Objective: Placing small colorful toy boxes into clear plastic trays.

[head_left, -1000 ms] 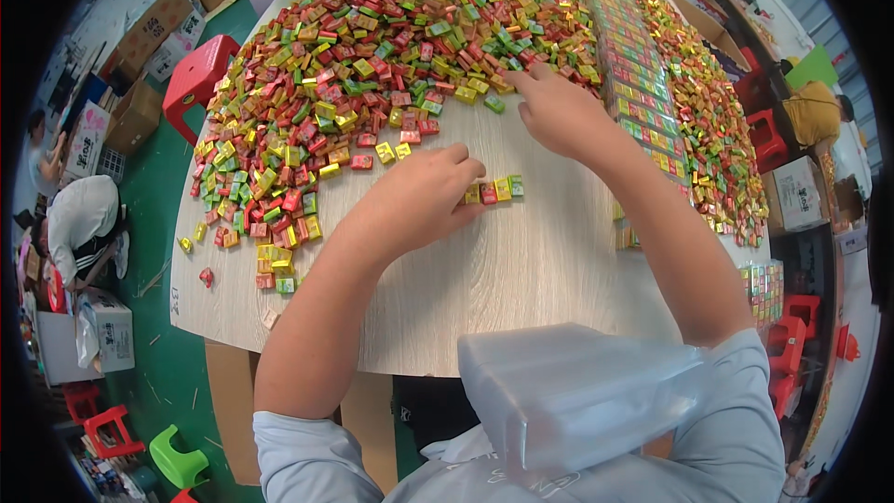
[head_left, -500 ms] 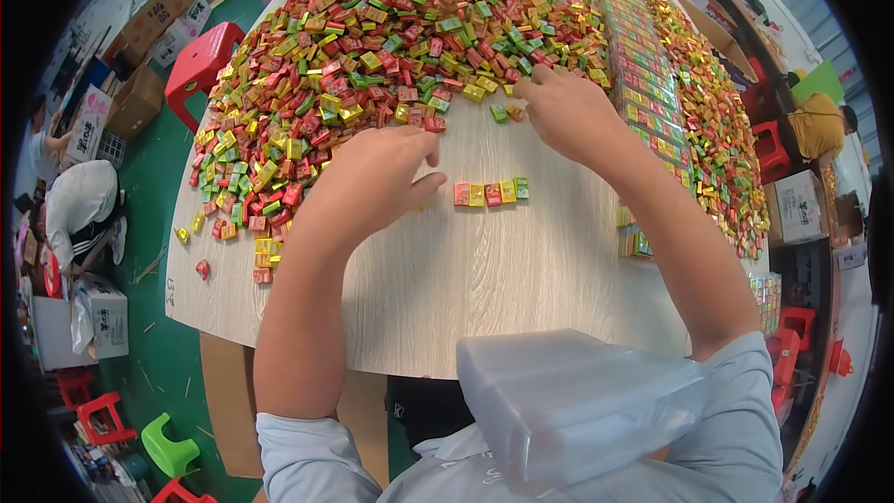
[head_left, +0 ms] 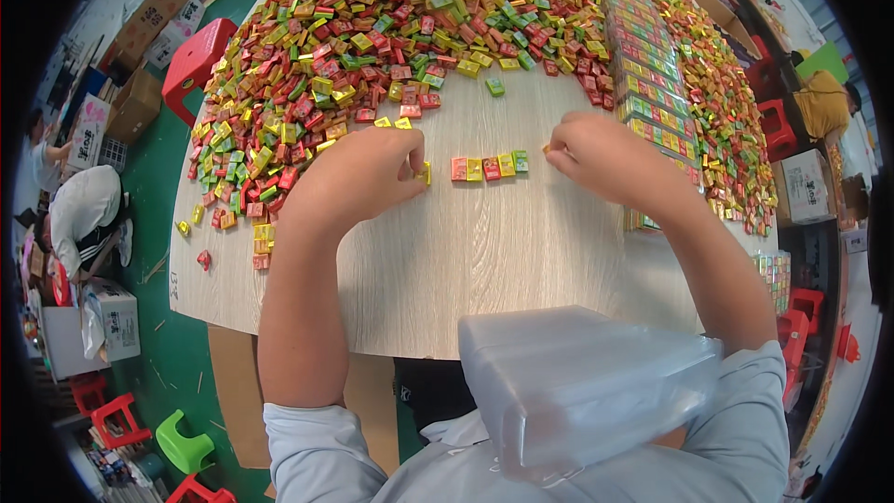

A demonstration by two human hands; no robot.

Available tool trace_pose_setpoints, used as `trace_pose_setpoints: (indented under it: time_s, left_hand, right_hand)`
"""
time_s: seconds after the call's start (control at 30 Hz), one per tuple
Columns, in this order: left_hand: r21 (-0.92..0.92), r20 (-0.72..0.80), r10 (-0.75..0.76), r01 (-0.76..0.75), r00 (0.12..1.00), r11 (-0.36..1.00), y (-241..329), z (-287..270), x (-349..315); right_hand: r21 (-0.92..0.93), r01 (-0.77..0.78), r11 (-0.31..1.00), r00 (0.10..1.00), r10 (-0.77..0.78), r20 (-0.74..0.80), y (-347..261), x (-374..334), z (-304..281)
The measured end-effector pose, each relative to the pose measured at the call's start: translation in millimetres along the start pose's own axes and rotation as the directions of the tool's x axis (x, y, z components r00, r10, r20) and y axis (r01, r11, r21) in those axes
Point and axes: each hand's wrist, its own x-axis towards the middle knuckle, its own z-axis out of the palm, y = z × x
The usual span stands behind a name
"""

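L hand (head_left: 358, 175) pinches a yellow pc (head_left: 426, 173) just left of the 5-pc row (head_left: 490, 168) on the table (head_left: 419, 293); R hand (head_left: 601, 156) prob. grips an orange pc (head_left: 547, 149), mostly hidden, just right. Step looks like row-building; next move calls for butting pcs flush vs. row ends.

Before me: one table, pale wood-grain top (head_left: 484, 279). On it: one large heap of small wrapped pieces (head_left: 372, 47), red, yellow, green, orange; one row of five (head_left: 491, 167), red, yellow, red, yellow, green; one loose green piece (head_left: 494, 87); to my right, clear-wrapped packs (head_left: 652, 84); near my left edge, one red piece (head_left: 204, 261).
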Motion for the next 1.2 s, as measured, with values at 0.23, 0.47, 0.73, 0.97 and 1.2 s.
trace_pose_setpoints:
  time_s: [0.23,0.47,0.73,0.97,1.2]
  left_hand:
    - [-0.003,-0.045,0.094,-0.094,0.995,0.996,4.3,13.0,10.1]
    - [0.020,0.025,0.069,-0.070,0.997,0.997,18.3,9.7,7.7]
    - [0.055,-0.049,0.094,-0.091,0.994,0.994,18.9,19.0,10.4]
    - [0.024,-0.047,0.136,-0.135,0.990,0.991,22.8,22.9,12.0]
    - [0.043,-0.050,0.133,-0.131,0.990,0.990,20.8,25.1,13.0]
  right_hand:
    - [0.270,-0.005,0.963,1.000,0.008,-0.009,-14.5,-9.7,9.1]
    - [0.281,-0.010,0.960,0.986,0.055,-0.156,-21.6,-16.3,23.0]
    - [0.325,0.068,0.943,0.981,-0.004,-0.194,-26.3,-0.7,38.1]
    - [0.320,0.124,0.939,0.980,-0.066,-0.185,-28.4,-2.5,37.5]
    - [0.301,0.143,0.943,0.966,-0.067,-0.250,-40.9,-10.5,45.6]
